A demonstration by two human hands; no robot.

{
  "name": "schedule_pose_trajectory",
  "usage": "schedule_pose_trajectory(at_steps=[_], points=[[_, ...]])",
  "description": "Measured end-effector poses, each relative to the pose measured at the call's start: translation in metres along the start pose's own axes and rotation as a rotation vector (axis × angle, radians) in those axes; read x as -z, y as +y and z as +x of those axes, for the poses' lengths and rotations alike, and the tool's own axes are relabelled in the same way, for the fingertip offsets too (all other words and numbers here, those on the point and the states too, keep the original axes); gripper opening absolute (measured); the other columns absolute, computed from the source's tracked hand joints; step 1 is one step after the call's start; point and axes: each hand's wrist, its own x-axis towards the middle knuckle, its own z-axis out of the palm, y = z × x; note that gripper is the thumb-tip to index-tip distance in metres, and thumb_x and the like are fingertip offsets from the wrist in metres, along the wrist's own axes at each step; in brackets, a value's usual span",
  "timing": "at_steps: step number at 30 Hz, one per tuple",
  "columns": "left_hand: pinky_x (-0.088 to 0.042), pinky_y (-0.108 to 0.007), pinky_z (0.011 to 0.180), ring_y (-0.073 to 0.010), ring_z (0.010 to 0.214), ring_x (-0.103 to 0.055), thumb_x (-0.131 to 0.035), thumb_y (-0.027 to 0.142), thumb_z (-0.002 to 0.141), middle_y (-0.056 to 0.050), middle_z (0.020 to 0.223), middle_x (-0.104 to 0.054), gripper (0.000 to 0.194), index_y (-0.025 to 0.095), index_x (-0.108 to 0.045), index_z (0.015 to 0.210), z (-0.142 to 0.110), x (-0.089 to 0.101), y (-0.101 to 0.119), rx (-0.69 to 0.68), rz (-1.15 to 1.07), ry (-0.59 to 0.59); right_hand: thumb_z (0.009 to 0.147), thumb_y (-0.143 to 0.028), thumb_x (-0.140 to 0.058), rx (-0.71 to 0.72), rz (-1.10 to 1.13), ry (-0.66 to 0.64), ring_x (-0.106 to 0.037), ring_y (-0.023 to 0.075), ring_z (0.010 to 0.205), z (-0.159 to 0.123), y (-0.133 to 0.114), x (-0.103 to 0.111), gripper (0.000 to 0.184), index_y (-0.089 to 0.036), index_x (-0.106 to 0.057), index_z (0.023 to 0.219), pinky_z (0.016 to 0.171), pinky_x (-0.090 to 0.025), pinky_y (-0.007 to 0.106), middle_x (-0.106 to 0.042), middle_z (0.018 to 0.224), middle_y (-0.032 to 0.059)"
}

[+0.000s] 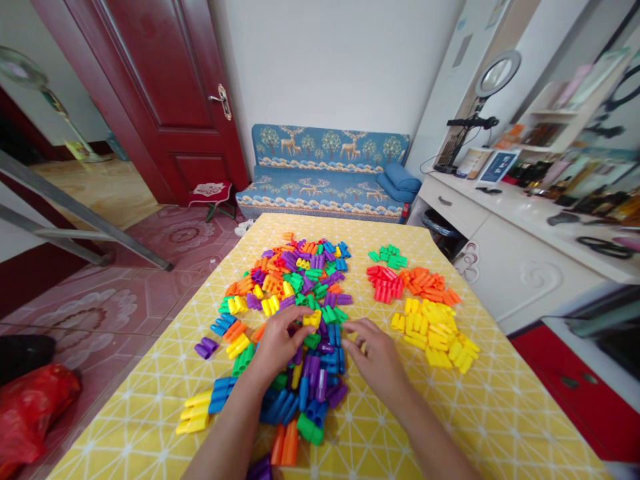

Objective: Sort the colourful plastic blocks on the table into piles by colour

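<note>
On the yellow-clothed table [440,420], the left hand [279,341] pinches a yellow block [313,319] in its fingers over mixed plastic blocks [284,405]; the fingers of the right hand [376,353] stand slightly apart. Colour-sorted piles [434,327] lie right; a deer-print sofa [320,179] and red door [165,73] stand far.

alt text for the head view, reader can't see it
A person's left hand holds a yellow piece over a mixed-colour heap on a yellow patterned table, the right hand open at the heap's edge. Farther right lie a green pile, a red pile, an orange pile and a yellow pile; a patterned blue sofa stands behind.
</note>
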Motion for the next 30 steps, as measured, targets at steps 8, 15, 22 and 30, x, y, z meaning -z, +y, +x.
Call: schedule_pose_trajectory(at_steps=[8, 15, 22, 30], points=[[-0.057, -0.026, 0.068, -0.0175, 0.077, -0.07, -0.07, 0.03, 0.08, -0.005, 0.083, -0.073, 0.017, 0.017, -0.071, 0.09, -0.003, 0.004, 0.009, 0.031, -0.258, 0.014, 0.083, -0.011, -0.059, 0.124, 0.044, 0.107, -0.061, 0.0212, 0.094, 0.002, -0.043, -0.045, 0.042, -0.028, -0.058, 0.122, 0.086, -0.053, 0.039, -0.057, 0.114, 0.0078], [-0.056, -0.024, 0.067, -0.016, 0.074, -0.069, -0.074, 0.029, 0.077, -0.005, 0.081, -0.073, 0.013, 0.016, -0.071, 0.081, -0.005, -0.003, 0.016, -0.011, -0.297, 0.007, 0.086, -0.018, -0.055, 0.113, -0.065, 0.267, -0.057, 0.0252, 0.108, 0.002, -0.038, -0.047, 0.039, -0.025, -0.058, 0.124, 0.092, -0.05, 0.043, -0.06, 0.117, 0.0104], [-0.058, -0.03, 0.078, -0.0192, 0.085, -0.071, -0.069, 0.027, 0.082, -0.007, 0.093, -0.075, 0.014, 0.018, -0.073, 0.091, -0.005, -0.001, 0.027, -0.072, -0.294, -0.085, 0.079, -0.024, -0.059, 0.001, -0.108, 0.37, -0.064, 0.0216, 0.082, -0.005, -0.028, -0.042, 0.035, -0.019, -0.057, 0.114, 0.078, -0.051, 0.036, -0.068, 0.096, 0.0079], [-0.057, -0.028, 0.075, -0.0174, 0.083, -0.071, -0.06, 0.018, 0.087, -0.005, 0.088, -0.076, 0.014, 0.02, -0.074, 0.09, -0.001, 0.002, 0.022, -0.169, -0.147, -0.023, 0.078, -0.046, -0.059, -0.295, -0.143, 0.695, -0.062, 0.0175, 0.069, -0.016, 0.044, 0.05, 0.043, -0.018, -0.056, 0.11, 0.058, -0.046, 0.027, -0.065, 0.089, 0.0059]])
